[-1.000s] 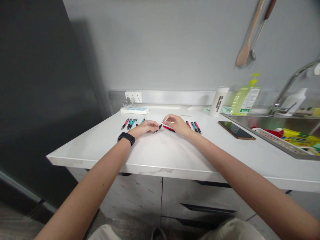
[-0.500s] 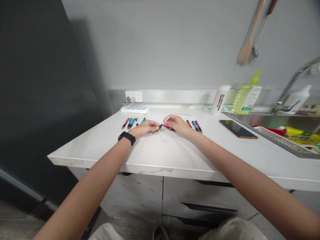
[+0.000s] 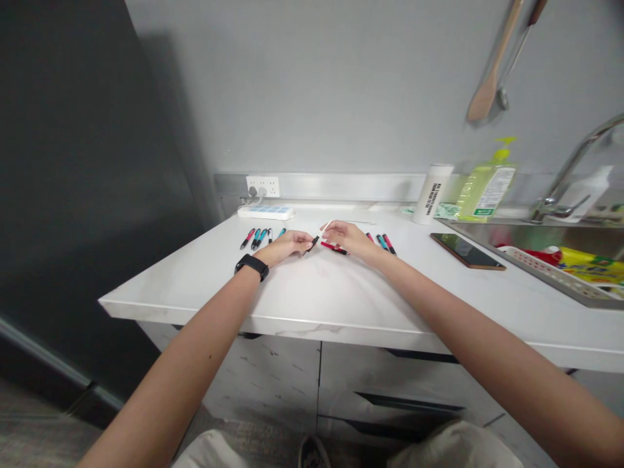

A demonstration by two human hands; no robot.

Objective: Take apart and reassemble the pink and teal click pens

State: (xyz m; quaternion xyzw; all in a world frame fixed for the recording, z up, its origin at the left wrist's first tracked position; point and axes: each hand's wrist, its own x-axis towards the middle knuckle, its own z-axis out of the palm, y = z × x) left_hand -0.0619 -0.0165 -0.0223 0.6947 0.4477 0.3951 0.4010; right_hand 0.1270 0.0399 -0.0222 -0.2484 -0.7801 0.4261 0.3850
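My left hand [image 3: 294,242] pinches a slim black pen piece [image 3: 312,244] that slants down toward me, with a thin tip at its lower end. My right hand [image 3: 347,236] holds a thin white pen piece [image 3: 324,228] between thumb and fingertips, just above the black piece. Whether the two pieces touch is too small to tell. Under the fingers of my right hand a red pen [image 3: 335,247] with a black grip lies on the white countertop [image 3: 292,292].
Left of my hands lie several pens [image 3: 262,238] in red, teal and white; more pens [image 3: 384,243] lie at the right. Behind are a power strip [image 3: 266,212], a white canister [image 3: 433,195] and a soap bottle [image 3: 487,185]. A phone [image 3: 468,251] lies near the sink [image 3: 580,292].
My right hand has lifted slightly with the white piece, so more of the red pen shows beneath it. My left hand keeps its pinch on the black piece. The view has shifted a little.
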